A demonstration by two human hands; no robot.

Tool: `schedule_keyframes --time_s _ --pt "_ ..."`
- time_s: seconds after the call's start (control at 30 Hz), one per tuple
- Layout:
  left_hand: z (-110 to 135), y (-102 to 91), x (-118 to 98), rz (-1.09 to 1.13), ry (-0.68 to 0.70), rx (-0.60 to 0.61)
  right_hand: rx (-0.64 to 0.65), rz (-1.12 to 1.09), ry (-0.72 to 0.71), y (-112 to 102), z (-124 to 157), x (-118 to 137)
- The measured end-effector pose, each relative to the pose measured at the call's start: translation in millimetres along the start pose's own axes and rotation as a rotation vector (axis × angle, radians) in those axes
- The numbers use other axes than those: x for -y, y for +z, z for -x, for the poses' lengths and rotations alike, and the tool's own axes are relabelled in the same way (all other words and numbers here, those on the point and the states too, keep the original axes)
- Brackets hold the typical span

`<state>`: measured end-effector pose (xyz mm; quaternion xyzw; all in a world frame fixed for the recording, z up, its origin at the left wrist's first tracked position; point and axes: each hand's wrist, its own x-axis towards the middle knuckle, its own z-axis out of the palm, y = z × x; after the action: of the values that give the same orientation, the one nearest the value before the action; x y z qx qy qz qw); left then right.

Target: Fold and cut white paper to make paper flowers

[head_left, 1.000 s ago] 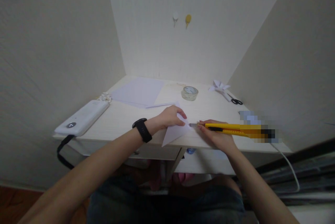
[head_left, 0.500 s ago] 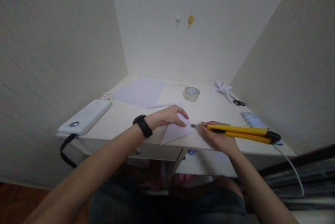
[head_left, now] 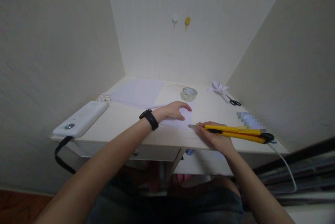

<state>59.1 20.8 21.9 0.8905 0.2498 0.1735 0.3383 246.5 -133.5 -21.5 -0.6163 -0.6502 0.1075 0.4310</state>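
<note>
A small sheet of white paper lies on the white desk, partly covered by my left hand. That hand rests on it with thumb and forefinger spread in a curve; its other fingers are hidden. My right hand is closed on a yellow utility knife near its front end. The bare blade points left, its tip at the paper's right corner; I cannot tell whether it touches. A thin rolled paper stick lies just behind my left hand.
Larger white sheets lie at the back left. Behind my hands stands a roll of clear tape. At the back right are a paper pinwheel and black-handled scissors. A white device with a black strap occupies the left edge.
The small paper has turned under my left hand and shifted away from the desk's front edge. My right hand still holds the knife. The whole view has shifted slightly.
</note>
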Motion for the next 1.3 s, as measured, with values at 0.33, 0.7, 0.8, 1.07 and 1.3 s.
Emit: schedule_keyframes --time_s 0.33,0.7,0.8,1.07,1.3 --pt "47.4 -14.3 0.1 -0.028 -0.079 0.12 -0.065 -0.121 0.086 2.5 -0.8 0.4" --pt "49.1 -7.3 -8.5 -0.124 -0.102 0.17 -0.145 -0.247 0.151 -2.5 1.9 2.9" --pt "49.9 -3.8 -12.0 -0.154 -0.143 0.126 -0.088 -0.254 0.127 -3.5 3.7 4.5" --pt "50.2 -0.4 -14.8 -0.146 -0.187 0.121 0.035 -0.235 0.115 -6.1 5.2 5.3" --pt "49.2 0.8 -9.7 -0.164 -0.16 0.118 0.024 -0.255 0.13 -5.4 5.2 5.5"
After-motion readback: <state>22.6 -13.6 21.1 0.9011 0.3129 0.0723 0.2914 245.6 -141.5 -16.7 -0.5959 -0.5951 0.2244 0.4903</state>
